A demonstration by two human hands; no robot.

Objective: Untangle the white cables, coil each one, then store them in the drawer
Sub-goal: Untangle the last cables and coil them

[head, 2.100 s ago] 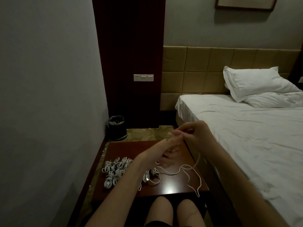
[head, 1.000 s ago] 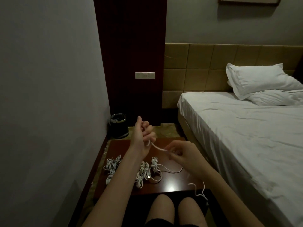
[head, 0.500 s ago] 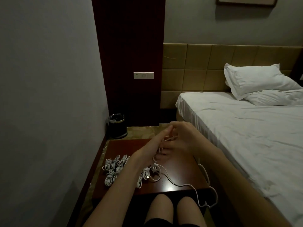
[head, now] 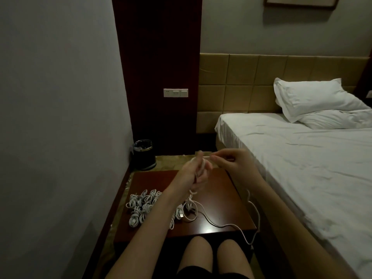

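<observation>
I see the left hand (head: 198,174) raised above the worktop (head: 217,190), fingers curled round a few white loops of the cable (head: 225,225) that wrap it. The right hand (head: 233,163) is level with it and just to its right, thumb and forefinger pinched on the same cable near its end, a short stretch running between the two hands. From the left hand the cable drops to the worktop, loops once, trails across the wood to the near right corner and hangs over the edge in a bight that climbs back up toward my right wrist.

On the left half of the worktop lies a pile (head: 145,206) of white cables, bunched in small coils, partly hidden under my left forearm. A USB plug (head: 181,215) shows at the pile's right edge.

My knees (head: 213,250) sit against the worktop's near edge. The bed (head: 302,158) runs along the right, with pillows (head: 314,97) at its head. A dark bin (head: 144,154) stands on the floor in the corner beyond the worktop, and a switch plate (head: 175,93) is set on the dark panel above it.

I cannot see any drawer from this view.
</observation>
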